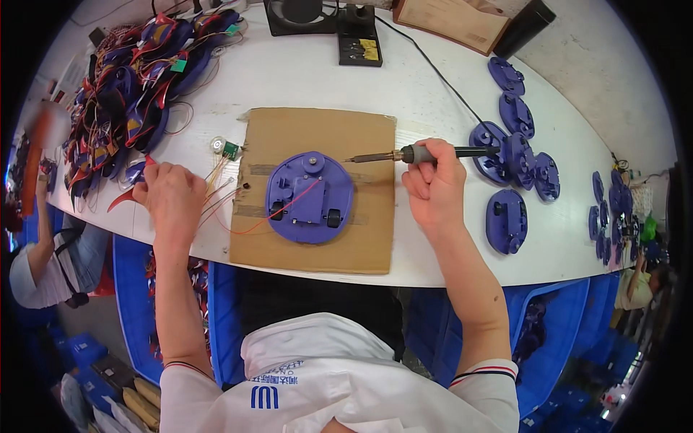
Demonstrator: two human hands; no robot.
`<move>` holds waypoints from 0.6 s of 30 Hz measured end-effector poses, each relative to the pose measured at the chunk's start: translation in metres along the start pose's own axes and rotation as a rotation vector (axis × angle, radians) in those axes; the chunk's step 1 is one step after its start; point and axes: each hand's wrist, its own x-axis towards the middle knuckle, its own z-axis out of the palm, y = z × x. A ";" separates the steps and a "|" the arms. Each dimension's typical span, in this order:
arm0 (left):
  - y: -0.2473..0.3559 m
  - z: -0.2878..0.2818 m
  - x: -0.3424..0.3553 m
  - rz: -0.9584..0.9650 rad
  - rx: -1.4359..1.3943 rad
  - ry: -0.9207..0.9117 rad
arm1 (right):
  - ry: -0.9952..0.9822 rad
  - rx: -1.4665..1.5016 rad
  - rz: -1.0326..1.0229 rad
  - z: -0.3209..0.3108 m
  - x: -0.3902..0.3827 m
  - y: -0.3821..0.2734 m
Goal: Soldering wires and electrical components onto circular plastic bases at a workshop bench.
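My right hand (pixel 439 184) grips a soldering iron (pixel 410 154) by its grey handle, its tip pointing left above the cardboard. Just left of that tip, a purple oval plastic base (pixel 312 225) with two black wheels lies on the cardboard sheet (pixel 321 260). A thin red wire (pixel 289 206) crosses the base and curves off to the left. My left hand (pixel 172 193) is closed at the fingertips on a red-trimmed plastic shell (pixel 124 198), mostly hidden behind the hand. Beside it lie a small green circuit board (pixel 230 149), a round silver part (pixel 218 144) and several thin wires.
A heap of purple shells (pixel 119 101) with red trim and wires covers the far left. Several purple bases (pixel 506 222) lie at right. A soldering iron stand (pixel 359 50) and a black fan (pixel 299 16) stand at the back. Blue bins (pixel 559 332) sit below the table edge.
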 end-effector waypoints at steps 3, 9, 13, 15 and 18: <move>-0.008 0.005 -0.002 0.047 -0.078 0.115 | 0.009 -0.001 -0.001 0.003 0.002 0.003; -0.012 0.000 0.001 -0.016 -0.139 0.099 | 0.018 0.015 -0.031 -0.001 -0.001 -0.002; -0.012 -0.013 -0.007 -0.102 0.045 0.062 | -0.010 0.012 -0.012 0.004 -0.002 0.002; -0.017 -0.010 -0.009 -0.117 0.067 0.061 | -0.019 -0.003 -0.023 0.006 -0.003 0.001; -0.023 -0.007 -0.011 -0.136 0.087 0.059 | -0.030 -0.021 -0.032 0.007 -0.003 0.003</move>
